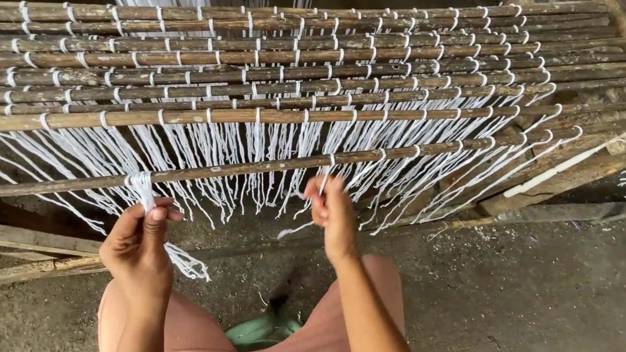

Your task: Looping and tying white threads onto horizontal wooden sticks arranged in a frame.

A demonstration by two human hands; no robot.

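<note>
Head view: left hand [140, 245] pinches white string bundle [142, 189] at lowest stick [188, 173]. Right hand [331, 208] pinches single strand [324, 179] further along same stick. Advice: keep strand taut, seat knot snug against stick, match spacing of tied rows [263, 68] above.

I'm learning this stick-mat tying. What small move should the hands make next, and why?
Probably the right hand should draw its white string snug around the lowest stick: it pinches that strand just below the stick, while the left hand grips a bundle of strings.
</note>
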